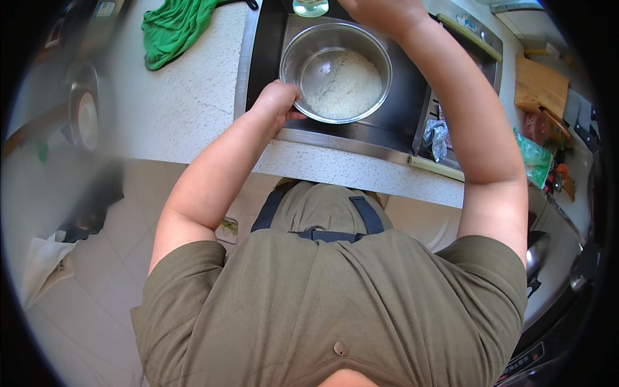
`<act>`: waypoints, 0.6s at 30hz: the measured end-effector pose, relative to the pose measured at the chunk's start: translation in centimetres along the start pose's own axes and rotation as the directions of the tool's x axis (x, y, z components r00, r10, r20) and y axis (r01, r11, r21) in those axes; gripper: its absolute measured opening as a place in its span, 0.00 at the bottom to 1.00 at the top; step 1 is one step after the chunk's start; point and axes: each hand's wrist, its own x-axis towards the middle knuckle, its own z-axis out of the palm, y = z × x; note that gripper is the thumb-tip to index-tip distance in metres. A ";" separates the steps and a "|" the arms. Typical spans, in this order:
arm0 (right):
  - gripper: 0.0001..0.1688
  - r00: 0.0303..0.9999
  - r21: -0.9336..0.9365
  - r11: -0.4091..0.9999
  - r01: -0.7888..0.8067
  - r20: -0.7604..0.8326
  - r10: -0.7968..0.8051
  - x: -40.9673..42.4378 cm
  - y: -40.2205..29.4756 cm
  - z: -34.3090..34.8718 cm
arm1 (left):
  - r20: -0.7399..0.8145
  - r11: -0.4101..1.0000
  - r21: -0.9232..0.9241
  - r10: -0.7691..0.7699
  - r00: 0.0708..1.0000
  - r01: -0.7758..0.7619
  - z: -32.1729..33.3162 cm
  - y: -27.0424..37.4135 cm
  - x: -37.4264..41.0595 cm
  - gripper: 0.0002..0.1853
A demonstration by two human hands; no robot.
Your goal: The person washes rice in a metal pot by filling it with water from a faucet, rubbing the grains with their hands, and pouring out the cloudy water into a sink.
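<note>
A round metal pot [295, 53] with white rice grains [346, 89] in it is over a dark sink basin [401, 106]. My left hand [279, 102] grips its lower left rim, thumb at the inner edge and fingers beneath. At the top edge, my right hand [372, 12] reaches past the pot towards the far side of the sink. Its fingers are cut off by the frame, so what it holds or touches is hidden. Nearby, left of that hand, the bottom of a clear container [310, 7] with greenish contents shows.
A green cloth [176, 31] lies on the speckled countertop [193, 111] to the left. Right of the basin, a crumpled silvery wrapper [436, 138] sits in a slotted side compartment. A wooden cutting board [540, 87], a cleaver [578, 113] and a green plastic bag [533, 157] are further right.
</note>
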 end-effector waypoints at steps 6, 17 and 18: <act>0.22 0.875 -0.146 0.987 0.072 0.484 0.007 2.5 1.4 1.9 | -0.017 0.999 -0.048 0.013 1.000 -0.014 0.5 -0.3 0.0 0.13; 0.25 0.973 0.186 0.956 -0.228 0.069 0.218 -0.8 -3.3 0.8 | -0.061 0.976 -0.212 0.029 0.998 -0.041 0.0 0.4 -1.1 0.19; 0.21 0.945 0.247 0.914 -0.323 0.034 0.325 -2.2 -3.3 1.7 | -0.082 0.974 -0.223 0.031 0.996 -0.049 0.3 0.3 -0.9 0.19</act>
